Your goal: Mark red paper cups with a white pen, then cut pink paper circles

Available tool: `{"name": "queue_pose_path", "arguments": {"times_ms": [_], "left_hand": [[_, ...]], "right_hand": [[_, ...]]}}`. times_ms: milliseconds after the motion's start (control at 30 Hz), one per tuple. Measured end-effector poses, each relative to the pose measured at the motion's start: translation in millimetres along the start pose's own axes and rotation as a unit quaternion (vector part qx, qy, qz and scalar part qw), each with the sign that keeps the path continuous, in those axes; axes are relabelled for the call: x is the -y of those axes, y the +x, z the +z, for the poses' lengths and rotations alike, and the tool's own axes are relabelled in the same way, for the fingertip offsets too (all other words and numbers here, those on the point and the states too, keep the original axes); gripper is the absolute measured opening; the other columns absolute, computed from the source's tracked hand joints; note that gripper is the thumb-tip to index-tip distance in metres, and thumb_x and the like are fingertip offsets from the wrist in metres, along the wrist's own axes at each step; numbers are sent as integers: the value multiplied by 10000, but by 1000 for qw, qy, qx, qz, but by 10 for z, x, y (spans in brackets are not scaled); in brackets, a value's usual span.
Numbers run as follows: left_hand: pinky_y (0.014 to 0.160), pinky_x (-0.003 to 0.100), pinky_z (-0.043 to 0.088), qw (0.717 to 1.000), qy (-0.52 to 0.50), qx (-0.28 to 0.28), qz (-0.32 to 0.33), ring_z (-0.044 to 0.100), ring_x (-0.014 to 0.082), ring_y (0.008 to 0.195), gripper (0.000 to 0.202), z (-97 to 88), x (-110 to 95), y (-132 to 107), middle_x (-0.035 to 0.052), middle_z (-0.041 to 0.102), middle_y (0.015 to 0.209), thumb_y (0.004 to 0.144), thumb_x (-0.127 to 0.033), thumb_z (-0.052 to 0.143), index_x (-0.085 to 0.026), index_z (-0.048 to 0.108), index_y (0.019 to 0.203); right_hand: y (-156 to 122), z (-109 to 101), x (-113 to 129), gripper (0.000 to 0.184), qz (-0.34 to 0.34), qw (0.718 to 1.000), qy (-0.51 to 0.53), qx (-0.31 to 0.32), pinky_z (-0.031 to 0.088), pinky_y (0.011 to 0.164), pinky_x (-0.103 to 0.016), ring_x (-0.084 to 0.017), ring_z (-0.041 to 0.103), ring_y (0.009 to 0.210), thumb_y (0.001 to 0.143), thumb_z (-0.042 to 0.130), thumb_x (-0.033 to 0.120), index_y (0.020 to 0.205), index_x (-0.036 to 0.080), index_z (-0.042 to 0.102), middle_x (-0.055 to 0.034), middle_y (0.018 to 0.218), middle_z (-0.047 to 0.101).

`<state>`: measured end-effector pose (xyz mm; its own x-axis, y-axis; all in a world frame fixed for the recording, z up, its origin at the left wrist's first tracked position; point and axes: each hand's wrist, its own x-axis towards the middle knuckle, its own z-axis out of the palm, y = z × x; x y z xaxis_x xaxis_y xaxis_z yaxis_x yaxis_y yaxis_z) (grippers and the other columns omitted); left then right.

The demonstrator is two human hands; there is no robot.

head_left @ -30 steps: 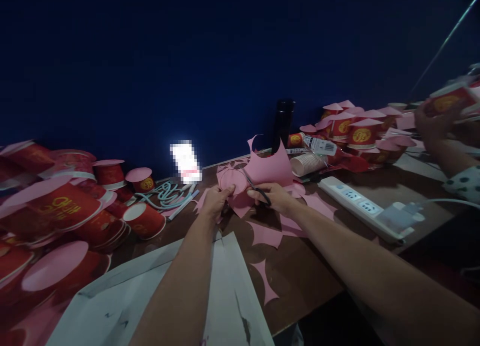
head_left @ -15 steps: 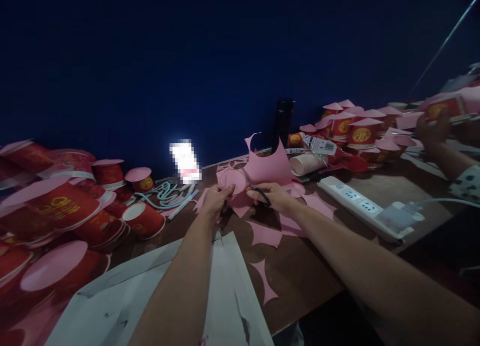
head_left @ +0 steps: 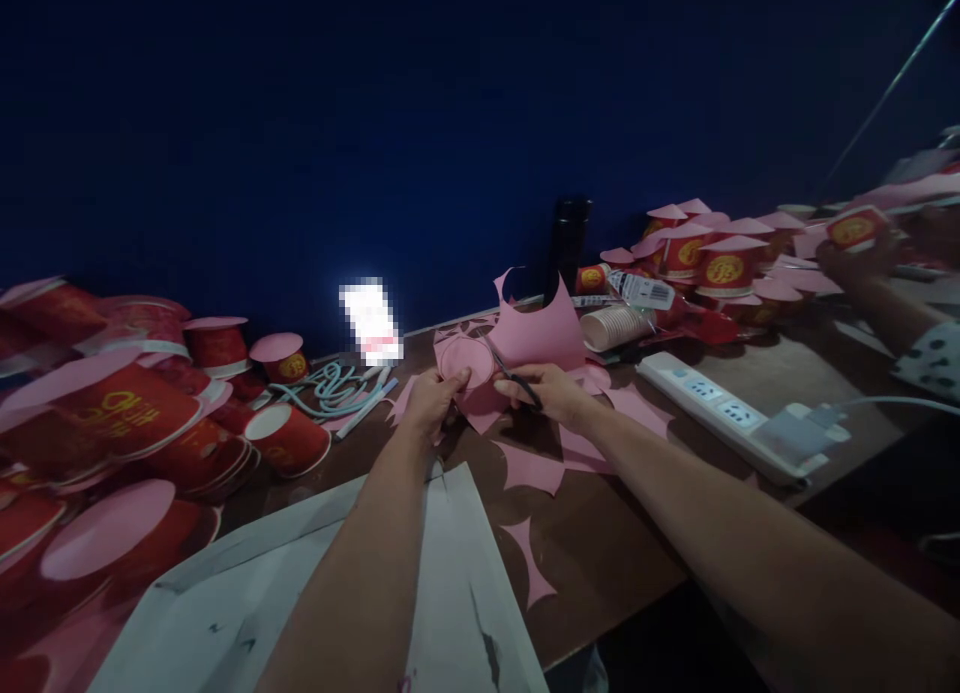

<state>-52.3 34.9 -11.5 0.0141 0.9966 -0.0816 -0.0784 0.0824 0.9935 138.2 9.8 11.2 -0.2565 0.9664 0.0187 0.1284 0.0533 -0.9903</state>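
My left hand point(head_left: 435, 398) pinches a sheet of pink paper point(head_left: 536, 335) at its near left side, thumb on top. A drawn circle point(head_left: 466, 361) shows on the sheet beside that thumb. Fingers of my right hand point(head_left: 551, 393) wrap the dark handles of a pair of scissors point(head_left: 525, 385), whose blades lie at the right edge of the circle. The far part of the sheet curls up and has curved cut-outs. Pink paper scraps point(head_left: 529, 468) with concave edges lie on the brown table point(head_left: 592, 563) below my hands.
Red paper cups with pink discs point(head_left: 112, 403) crowd the left; more point(head_left: 724, 263) stand back right. A power strip point(head_left: 727, 408), stacked cups point(head_left: 616, 328), a black bottle point(head_left: 570, 243), a coiled cable point(head_left: 326, 388) and a white board point(head_left: 450, 573) surround me. A co-worker's hand point(head_left: 862, 258) holds a red cup.
My hands and the scissors have barely moved, and the pink sheet has shifted slightly. At the right, the co-worker's hand has tilted and moved the red cup leftward.
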Motion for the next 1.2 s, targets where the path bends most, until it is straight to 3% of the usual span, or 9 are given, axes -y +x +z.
{"name": "queue_pose_path", "arguments": {"times_ms": [233,467,700,1067,1200], "left_hand": [[331,213,274,999,32,-13,3,407,98,311,408,4,-22,-21,-23,521,452,599,-498,734,-159,581,765],[311,209,252,999,35,-15,3,386,90,298,387,24,-62,-58,-19,521,452,604,-484,728,-156,583,749],[323,209,262,999,41,-22,-1,389,87,309,404,30,-73,-59,-25,519,460,605,-484,729,-152,597,791],[323,210,254,999,35,-13,2,365,91,286,361,12,-31,-28,-45,471,400,628,-479,709,-167,550,717],[374,215,318,1000,-11,-7,18,424,89,347,365,4,-12,9,-26,537,470,592,-430,750,-143,603,764]], "right_hand": [[-4,-1,-3,386,-2,1000,-10,3,328,534,-220,-79,455,548,607,724,504,637,126,652,17,570,561],[-5,-16,2,425,-2,1000,-16,-6,340,543,-215,-75,446,538,614,732,488,847,133,713,31,565,569],[-5,-12,2,480,7,1000,-17,-8,358,550,-216,-91,479,565,604,737,492,923,133,714,25,581,580],[-4,2,6,507,-4,999,-27,-20,349,517,-216,-79,443,515,606,702,558,892,139,719,40,531,531],[20,-25,-19,480,-3,998,-23,-51,364,512,-223,-85,452,516,610,703,553,855,141,713,30,545,542]]}}
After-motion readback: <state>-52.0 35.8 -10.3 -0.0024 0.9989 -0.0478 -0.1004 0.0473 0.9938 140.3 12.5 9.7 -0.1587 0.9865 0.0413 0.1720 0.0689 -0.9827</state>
